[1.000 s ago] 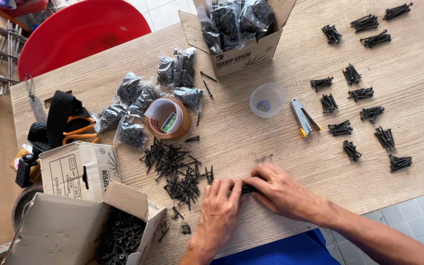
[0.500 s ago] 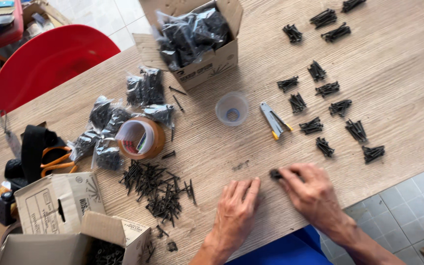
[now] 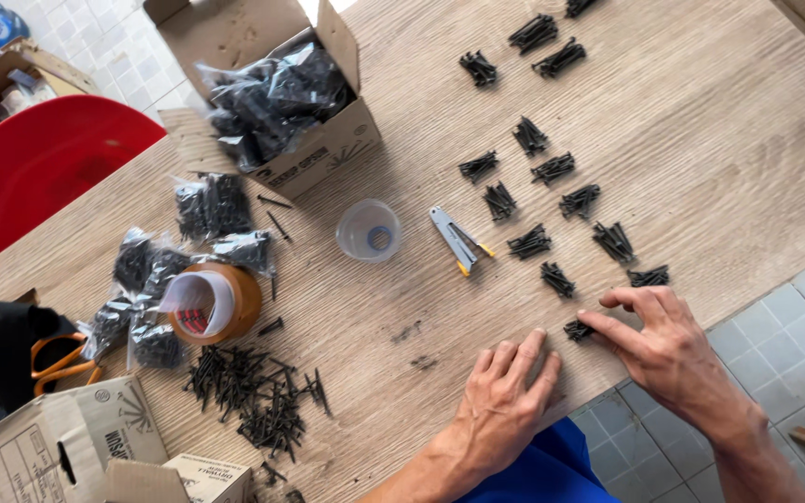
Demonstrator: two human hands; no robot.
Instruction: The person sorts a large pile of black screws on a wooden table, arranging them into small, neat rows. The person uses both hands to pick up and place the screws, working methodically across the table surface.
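Pale wooden table [image 3: 719, 140] (likely laminate) above grey floor tiles [image 3: 794, 345]

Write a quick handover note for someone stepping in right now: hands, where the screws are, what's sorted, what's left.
Left hand: flat on the table, empty.
Right hand: fingertips on a small bundle of black screws near the table edge.
Done: many small screw bundles laid out in rows on the right.
Left: the loose screw pile by the tape roll.
Bagged screws fill the open box; more bags lie beside it.
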